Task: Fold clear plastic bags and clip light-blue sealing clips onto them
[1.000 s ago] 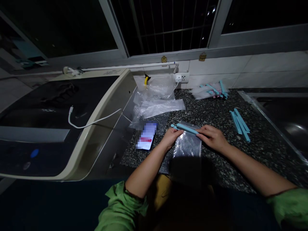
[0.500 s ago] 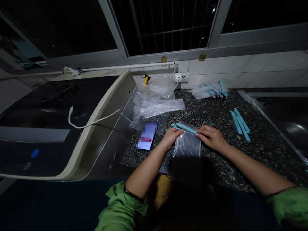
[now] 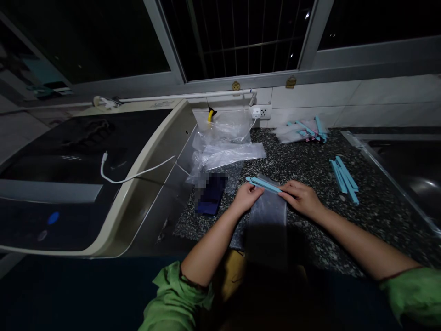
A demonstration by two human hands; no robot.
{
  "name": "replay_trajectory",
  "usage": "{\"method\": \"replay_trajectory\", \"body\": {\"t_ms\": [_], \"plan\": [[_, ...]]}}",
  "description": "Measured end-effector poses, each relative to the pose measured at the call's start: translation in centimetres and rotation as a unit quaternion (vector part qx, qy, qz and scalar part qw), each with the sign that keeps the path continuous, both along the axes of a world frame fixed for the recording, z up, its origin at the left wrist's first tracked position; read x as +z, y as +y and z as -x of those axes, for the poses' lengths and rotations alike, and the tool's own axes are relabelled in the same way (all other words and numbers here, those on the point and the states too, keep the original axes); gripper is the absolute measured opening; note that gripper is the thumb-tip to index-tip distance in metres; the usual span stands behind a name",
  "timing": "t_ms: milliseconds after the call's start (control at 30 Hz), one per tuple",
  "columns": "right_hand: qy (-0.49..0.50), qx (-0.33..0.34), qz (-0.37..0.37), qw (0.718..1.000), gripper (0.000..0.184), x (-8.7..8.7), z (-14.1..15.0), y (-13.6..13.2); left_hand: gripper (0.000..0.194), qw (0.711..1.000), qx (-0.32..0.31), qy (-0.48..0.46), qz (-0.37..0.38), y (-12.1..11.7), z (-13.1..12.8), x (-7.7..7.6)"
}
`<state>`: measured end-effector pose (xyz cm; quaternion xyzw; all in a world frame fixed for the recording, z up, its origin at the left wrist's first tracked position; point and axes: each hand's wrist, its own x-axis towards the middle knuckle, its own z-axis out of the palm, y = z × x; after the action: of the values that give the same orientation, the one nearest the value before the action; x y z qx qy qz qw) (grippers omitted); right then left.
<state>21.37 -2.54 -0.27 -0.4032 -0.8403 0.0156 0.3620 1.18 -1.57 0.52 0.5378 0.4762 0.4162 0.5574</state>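
Observation:
A light blue bag sealing clip (image 3: 267,184) lies across the top part of a clear plastic bag (image 3: 268,214), which hangs down toward the counter's front edge. My left hand (image 3: 247,196) pinches the clip's left end between thumb and fingers. At the other end, my right hand (image 3: 302,196) is closed on the clip and the bag's edge. A short strip of the bag sticks up above the clip. Several more blue clips (image 3: 344,179) lie loose on the counter to the right.
A phone with a dark screen (image 3: 212,195) lies left of my hands. Behind it are crumpled clear bags (image 3: 234,154). Blue and pink clips in a plastic bag (image 3: 306,130) rest near the wall. A washing machine (image 3: 138,184) stands left, a sink (image 3: 413,170) right.
The clip's two strips have come closer together at the left end, by my left hand. The phone's screen has gone from bright to dark. Both hands stay almost in place.

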Motion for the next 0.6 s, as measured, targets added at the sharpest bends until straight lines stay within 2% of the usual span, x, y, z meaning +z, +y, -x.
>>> {"method": "replay_trajectory", "body": {"t_ms": [100, 200, 300, 467, 600], "plan": [[0.01, -0.004, -0.012, 1.0, 0.021, -0.1, 0.9, 0.3, 0.028, 0.986, 0.083, 0.099, -0.107, 0.0, 0.6, 0.2], [0.005, -0.002, -0.023, 1.0, 0.021, -0.2, 2.0, 0.8, 0.031, 0.958, 0.153, 0.17, -0.174, 0.1, 1.4, 0.6], [-0.016, 0.009, -0.028, 0.999, 0.021, -0.2, 2.8, 1.5, 0.031, 0.945, 0.187, 0.204, -0.176, 0.2, 1.9, 0.9], [-0.043, 0.022, -0.034, 0.998, 0.023, -0.1, 3.1, 2.4, 0.032, 0.95, 0.189, 0.2, -0.147, 0.4, 2.0, 1.2], [-0.037, 0.017, -0.033, 0.999, 0.022, -0.2, 3.1, 2.5, 0.034, 0.95, 0.198, 0.188, -0.153, 0.5, 2.0, 1.1]]}}
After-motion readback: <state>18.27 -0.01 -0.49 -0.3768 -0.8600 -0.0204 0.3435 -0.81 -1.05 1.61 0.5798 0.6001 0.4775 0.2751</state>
